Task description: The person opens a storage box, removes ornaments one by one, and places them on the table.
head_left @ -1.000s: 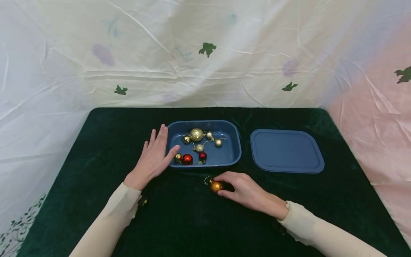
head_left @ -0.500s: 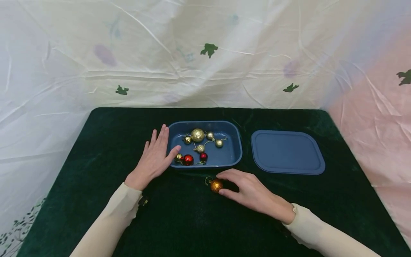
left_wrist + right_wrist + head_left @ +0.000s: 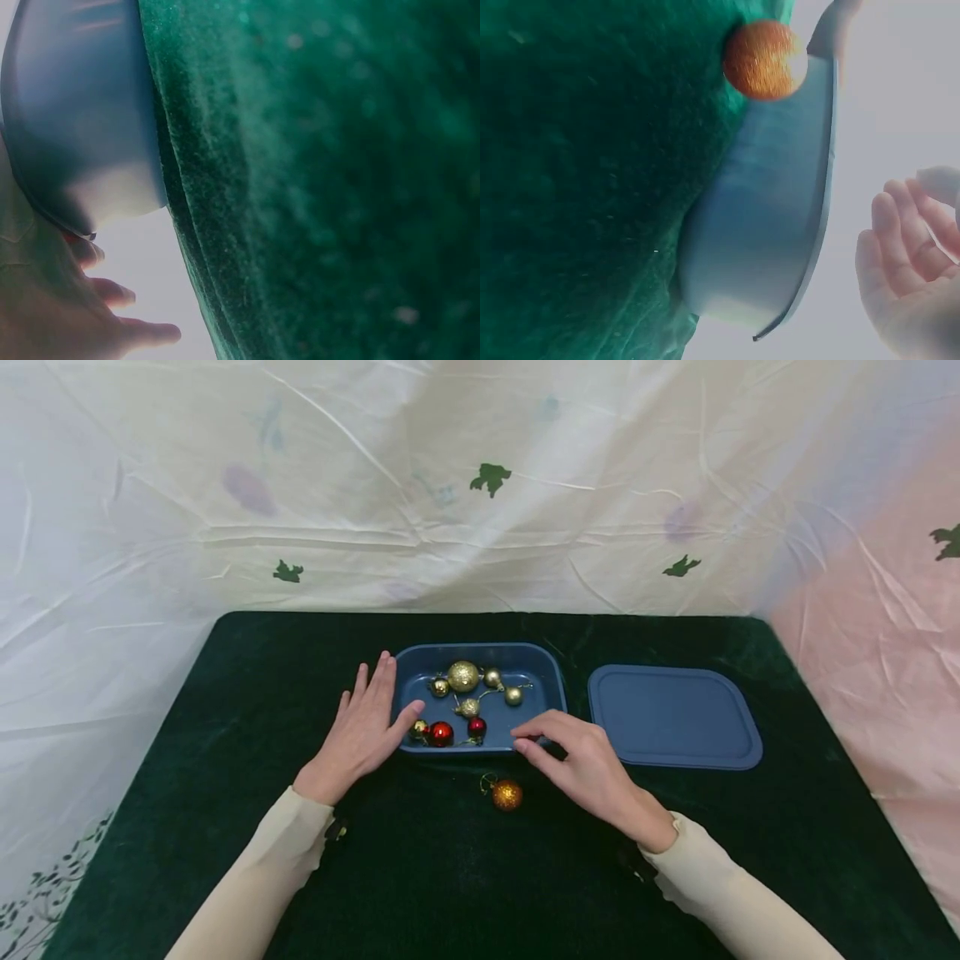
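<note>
Left hand [image 3: 357, 722] straight-fingered against one blue box [image 3: 540, 672], eight round baubles [image 3: 462, 676] inside; right hand [image 3: 581, 764] loosely relaxed near one glittery orange bauble [image 3: 507, 795].

I face a dark-green, velvet-draped table [image 3: 420, 885]; behind it hangs creased cream fabric [image 3: 405, 435], right of it pinkish fabric [image 3: 885, 668], left of it white fabric [image 3: 97, 635] whose blurry lower print [image 3: 56, 881] is perhaps leafy.
</note>
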